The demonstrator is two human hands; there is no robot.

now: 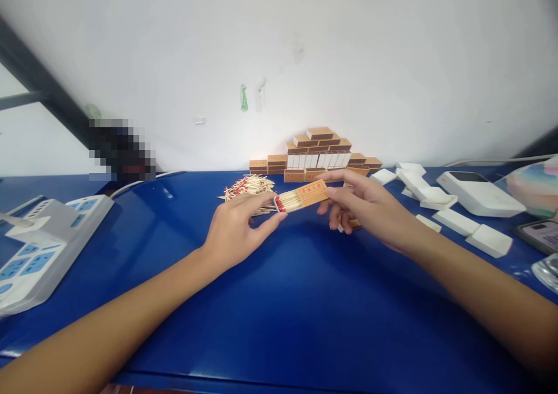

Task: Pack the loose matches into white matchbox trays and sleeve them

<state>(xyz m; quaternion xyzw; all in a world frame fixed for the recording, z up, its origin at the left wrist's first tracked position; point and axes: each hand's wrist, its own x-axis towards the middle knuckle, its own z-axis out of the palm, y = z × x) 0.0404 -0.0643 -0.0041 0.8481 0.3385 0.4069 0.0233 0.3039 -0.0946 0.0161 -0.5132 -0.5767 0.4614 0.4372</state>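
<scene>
A matchbox (pixel 301 197) is held between my two hands above the blue table, its inner tray part way out of the orange printed sleeve. Red-headed matches lie in the tray, heads toward the left. My left hand (pixel 235 222) pinches the tray's end between thumb and fingers. At the sleeve's right end, my right hand (pixel 361 202) grips with thumb and forefinger, its other fingers curled below. Under those fingers another small box, partly hidden, shows. Behind my left hand sits a heap of loose matches (pixel 250 186).
Stacked matchboxes (pixel 319 144) stand against the white wall. White empty trays (pixel 425 189) lie scattered at the right, near a white device (pixel 479 193), a phone (pixel 540 234) and a clear round object (pixel 547 271). A power strip (pixel 47 254) is at the left of the blue table (pixel 261 330).
</scene>
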